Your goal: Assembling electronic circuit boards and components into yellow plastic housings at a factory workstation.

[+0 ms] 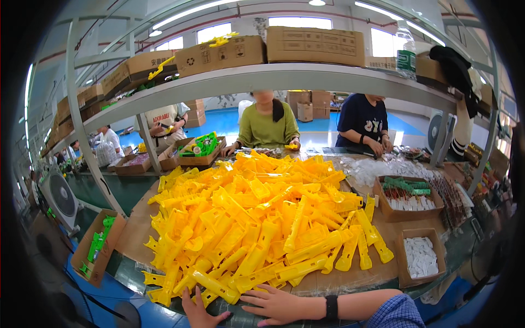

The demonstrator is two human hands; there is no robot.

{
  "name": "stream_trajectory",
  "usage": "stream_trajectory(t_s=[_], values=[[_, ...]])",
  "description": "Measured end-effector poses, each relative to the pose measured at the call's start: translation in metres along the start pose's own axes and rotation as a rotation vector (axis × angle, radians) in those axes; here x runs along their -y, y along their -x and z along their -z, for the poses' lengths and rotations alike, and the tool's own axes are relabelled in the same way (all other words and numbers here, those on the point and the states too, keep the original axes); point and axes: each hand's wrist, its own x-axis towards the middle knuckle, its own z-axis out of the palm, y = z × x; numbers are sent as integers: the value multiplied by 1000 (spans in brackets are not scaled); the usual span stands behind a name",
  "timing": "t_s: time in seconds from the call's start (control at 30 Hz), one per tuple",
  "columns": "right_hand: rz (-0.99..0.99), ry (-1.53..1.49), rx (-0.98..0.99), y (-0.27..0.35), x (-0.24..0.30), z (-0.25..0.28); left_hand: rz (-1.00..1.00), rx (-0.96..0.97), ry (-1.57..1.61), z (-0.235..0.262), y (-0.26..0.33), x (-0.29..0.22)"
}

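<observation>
Yellow plastic parts (257, 218) fill the middle of the frame in one big heap, long moulded pieces lying every way across the cardboard-covered surface (136, 229). At the bottom centre I see my two hands at the near edge of that heap. My left hand (199, 314) sits lowest, partly cut by the frame's bottom edge, its grip open with fingers spread and pointing up toward the nearest yellow piece (216, 287), just below it; I cannot tell whether it touches. My right hand (279, 306) comes in from the lower right, a dark wristband (331, 307) on the wrist and a blue checked sleeve (396, 312) behind it; its grip is open too, flat with fingers stretched to the left, holding nothing, fingertips just beside the same end of the heap. To the lower right of the pile stands a small cardboard box of white pieces (421, 257), and above it, at the right, another box with green and red items (407, 197). In the lower left, off the surface, a cardboard box holds green parts (98, 246). Across the surface, at the upper centre, a person in a green top (268, 126) works facing me, with a person in a dark top (363, 117) to the right. A shelf (262, 76) arches across the upper frame carrying brown cartons (314, 46).
</observation>
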Motion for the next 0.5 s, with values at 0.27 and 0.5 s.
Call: stream_trajectory(t_s=[0.27, 0.5], values=[[-87, -32, 299, 25, -42, -63, -47, 189, -188, -17, -44, 18], [168, -23, 381, 16, -92, -41, -4, 272, -294, -15, -56, 8]])
